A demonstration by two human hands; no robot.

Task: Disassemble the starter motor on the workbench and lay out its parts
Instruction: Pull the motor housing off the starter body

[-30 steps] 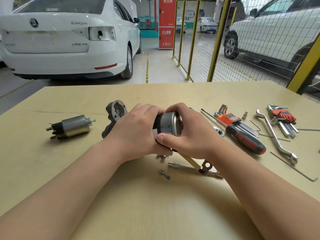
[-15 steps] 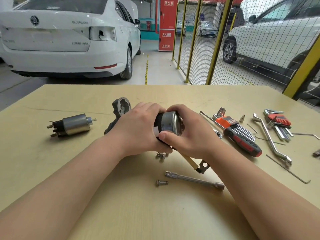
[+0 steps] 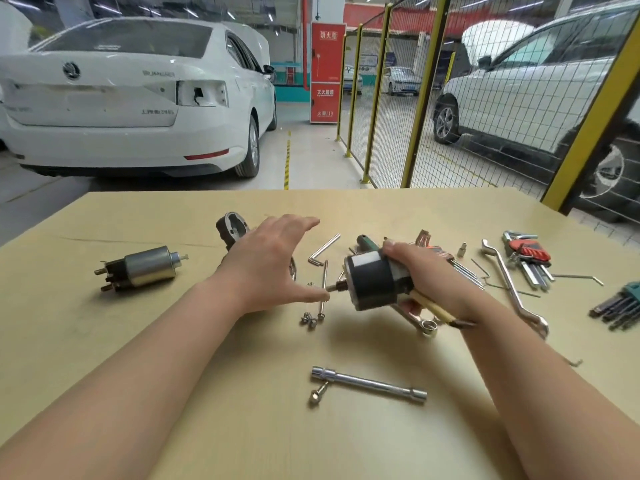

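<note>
My right hand grips the black and silver motor body, lifted above the bench with its short shaft pointing left and a yellow lead hanging under it. My left hand hovers open just left of the shaft, fingers spread, holding nothing. Behind that hand stands the grey nose housing, partly hidden. The solenoid lies at the left. Long through bolts and small screws lie between my hands.
A socket bar and a loose bolt lie near the front. Hex key sets, a bent spanner, a ring spanner and loose hex keys crowd the right side. A yellow mesh fence stands behind.
The motor body has come apart from the nose housing. My right hand carried it to the right, and my left hand let go and opened.
</note>
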